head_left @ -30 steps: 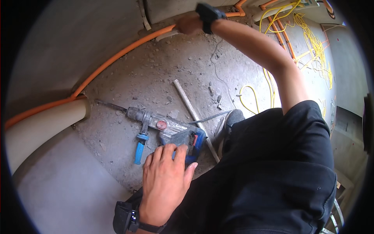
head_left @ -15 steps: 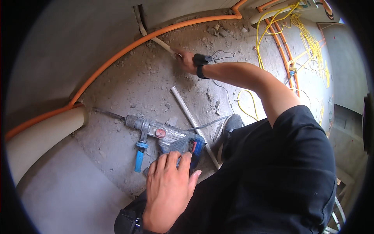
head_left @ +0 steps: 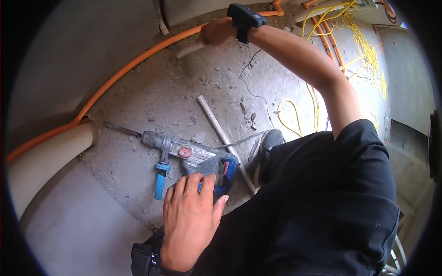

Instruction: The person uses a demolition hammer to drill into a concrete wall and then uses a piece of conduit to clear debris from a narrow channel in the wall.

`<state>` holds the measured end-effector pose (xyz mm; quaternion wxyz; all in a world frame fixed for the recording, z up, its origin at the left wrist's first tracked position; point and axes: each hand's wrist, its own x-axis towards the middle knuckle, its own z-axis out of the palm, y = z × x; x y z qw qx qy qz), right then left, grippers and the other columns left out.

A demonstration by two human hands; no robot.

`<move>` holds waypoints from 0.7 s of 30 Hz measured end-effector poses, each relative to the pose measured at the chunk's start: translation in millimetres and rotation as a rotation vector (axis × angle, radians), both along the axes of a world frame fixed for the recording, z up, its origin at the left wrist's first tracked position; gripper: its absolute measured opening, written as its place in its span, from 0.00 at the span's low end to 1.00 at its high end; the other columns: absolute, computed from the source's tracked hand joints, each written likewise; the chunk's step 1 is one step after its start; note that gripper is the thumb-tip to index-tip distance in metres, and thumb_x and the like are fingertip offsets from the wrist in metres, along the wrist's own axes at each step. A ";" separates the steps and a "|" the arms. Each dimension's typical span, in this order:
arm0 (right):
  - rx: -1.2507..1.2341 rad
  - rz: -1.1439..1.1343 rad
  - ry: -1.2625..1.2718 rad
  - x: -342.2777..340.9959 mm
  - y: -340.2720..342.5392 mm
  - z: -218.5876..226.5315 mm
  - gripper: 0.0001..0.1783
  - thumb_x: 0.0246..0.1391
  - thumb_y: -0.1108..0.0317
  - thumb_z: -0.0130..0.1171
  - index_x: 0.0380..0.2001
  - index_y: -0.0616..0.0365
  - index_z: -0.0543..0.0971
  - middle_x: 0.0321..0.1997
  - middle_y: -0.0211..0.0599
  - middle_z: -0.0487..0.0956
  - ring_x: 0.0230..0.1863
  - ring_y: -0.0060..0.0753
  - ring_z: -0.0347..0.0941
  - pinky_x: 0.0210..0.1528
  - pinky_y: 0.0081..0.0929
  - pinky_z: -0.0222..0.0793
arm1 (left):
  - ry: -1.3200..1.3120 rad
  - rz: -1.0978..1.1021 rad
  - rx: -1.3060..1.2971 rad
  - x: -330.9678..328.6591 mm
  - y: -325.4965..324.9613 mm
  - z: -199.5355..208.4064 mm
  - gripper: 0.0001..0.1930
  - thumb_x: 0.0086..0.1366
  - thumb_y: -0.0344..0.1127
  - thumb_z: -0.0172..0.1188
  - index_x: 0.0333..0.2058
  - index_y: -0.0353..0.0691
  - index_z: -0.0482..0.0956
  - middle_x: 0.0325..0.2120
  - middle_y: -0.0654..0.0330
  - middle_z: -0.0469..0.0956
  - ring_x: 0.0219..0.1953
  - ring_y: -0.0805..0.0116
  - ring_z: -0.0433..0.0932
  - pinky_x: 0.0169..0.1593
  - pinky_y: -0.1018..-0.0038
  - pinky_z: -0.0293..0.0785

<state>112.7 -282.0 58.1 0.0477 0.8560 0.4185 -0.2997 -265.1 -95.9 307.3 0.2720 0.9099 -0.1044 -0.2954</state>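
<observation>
A short pale pipe (head_left: 189,49) is in my right hand (head_left: 219,33), which is closed around it and blurred by motion. The pipe's free end points left and down, over the floor just in front of the orange pipe (head_left: 138,63). My left hand (head_left: 189,216) hovers low, its fingers stretched out and holding nothing. Just beyond those fingertips a dusty rotary hammer (head_left: 198,154) lies on the floor, its chisel pointing left and its blue side handle (head_left: 159,184) toward me. Whether the left fingers touch the tool I cannot tell.
A long white pipe (head_left: 214,120) lies across the floor beside my shoe (head_left: 272,139). Another pale pipe (head_left: 161,20) runs down the wall. Rubble and a thin grey cable are scattered around. Yellow cables (head_left: 363,41) lie at the right. A wide cream pipe (head_left: 60,158) stands left.
My right hand has moved up and away toward the wall with the pale pipe, whose end now sits apart from the wall pipe. My left hand has shifted slightly left.
</observation>
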 end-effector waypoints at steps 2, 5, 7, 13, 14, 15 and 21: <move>-0.026 -0.107 -0.066 -5.0 1.6 -8.1 0.24 0.74 0.61 0.42 0.68 0.46 0.74 0.46 0.52 0.85 0.46 0.50 0.83 0.53 0.48 0.78 | 0.000 0.007 -0.012 -1.1 -1.5 1.6 0.21 0.61 0.38 0.70 0.51 0.37 0.78 0.45 0.52 0.77 0.48 0.50 0.76 0.53 0.57 0.73; 0.084 -0.175 -0.226 -37.0 4.4 -31.0 0.26 0.74 0.60 0.38 0.70 0.45 0.70 0.49 0.55 0.84 0.49 0.54 0.82 0.55 0.50 0.78 | -0.005 -0.005 0.012 -2.2 -1.6 4.0 0.21 0.64 0.42 0.68 0.51 0.38 0.78 0.45 0.54 0.76 0.49 0.53 0.76 0.54 0.57 0.72; 0.200 -0.248 -0.233 -56.1 0.2 -38.5 0.27 0.75 0.60 0.35 0.72 0.44 0.67 0.50 0.56 0.83 0.51 0.55 0.82 0.56 0.51 0.78 | -0.001 -0.018 0.019 -3.2 -3.5 3.9 0.21 0.65 0.44 0.67 0.52 0.39 0.77 0.44 0.55 0.76 0.49 0.54 0.75 0.54 0.58 0.71; 0.161 -0.221 -0.014 -53.6 -0.6 -9.6 0.27 0.75 0.63 0.35 0.72 0.44 0.68 0.52 0.56 0.83 0.49 0.51 0.83 0.54 0.47 0.78 | -0.016 -0.015 0.016 -4.0 -6.2 2.5 0.21 0.65 0.44 0.67 0.51 0.39 0.78 0.44 0.55 0.76 0.49 0.54 0.76 0.54 0.58 0.72; 0.044 -0.279 0.055 -43.7 4.4 -4.4 0.26 0.75 0.64 0.37 0.71 0.44 0.70 0.45 0.52 0.84 0.45 0.47 0.82 0.49 0.47 0.78 | -0.020 -0.012 0.013 -3.7 -6.7 2.0 0.20 0.65 0.44 0.67 0.51 0.39 0.78 0.43 0.55 0.76 0.49 0.54 0.76 0.53 0.58 0.72; 0.054 -0.303 0.096 -39.6 3.1 -2.7 0.26 0.75 0.64 0.37 0.72 0.43 0.69 0.43 0.51 0.84 0.44 0.46 0.82 0.47 0.46 0.78 | -0.023 -0.015 0.013 -2.9 -7.3 1.1 0.20 0.65 0.44 0.67 0.51 0.39 0.78 0.43 0.55 0.76 0.48 0.54 0.76 0.53 0.58 0.72; 0.481 -0.676 0.279 -94.6 -11.0 -60.9 0.27 0.75 0.61 0.41 0.74 0.43 0.64 0.35 0.50 0.81 0.38 0.45 0.80 0.42 0.45 0.76 | 0.006 0.010 0.052 2.9 -6.5 1.2 0.21 0.62 0.39 0.70 0.51 0.37 0.79 0.45 0.52 0.78 0.49 0.49 0.77 0.54 0.57 0.73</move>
